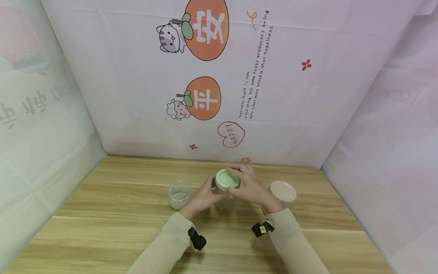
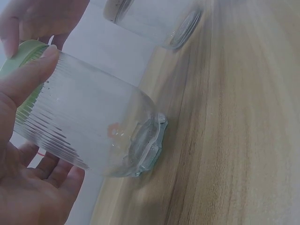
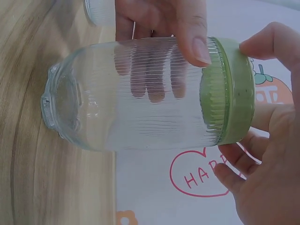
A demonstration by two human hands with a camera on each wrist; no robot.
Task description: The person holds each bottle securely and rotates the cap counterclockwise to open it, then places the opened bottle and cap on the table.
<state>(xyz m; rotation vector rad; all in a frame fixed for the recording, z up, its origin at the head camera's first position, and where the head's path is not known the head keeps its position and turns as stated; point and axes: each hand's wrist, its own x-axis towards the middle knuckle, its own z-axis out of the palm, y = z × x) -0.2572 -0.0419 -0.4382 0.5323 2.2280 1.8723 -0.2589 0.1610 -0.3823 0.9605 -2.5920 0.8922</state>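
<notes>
A clear ribbed glass jar (image 3: 103, 98) with a pale green lid (image 1: 227, 179) is between the two hands near the middle of the table. My left hand (image 1: 204, 196) grips the jar's side below the lid, its fingers showing through the glass in the right wrist view. From the other side, my right hand (image 1: 251, 186) holds the lid's rim between thumb and fingers. The lid sits on the jar's mouth. Through the glass, the jar looks empty. Its scalloped base (image 2: 150, 145) appears close over the wood in the left wrist view.
A lidless glass jar (image 1: 179, 195) stands to the left. On the right is another jar with a pale pink lid (image 1: 283, 191), partly behind the right forearm. A round rim (image 1: 163, 226) peeks out beside the left sleeve. White printed cloth (image 1: 143, 95) surrounds the wooden table (image 1: 113, 213).
</notes>
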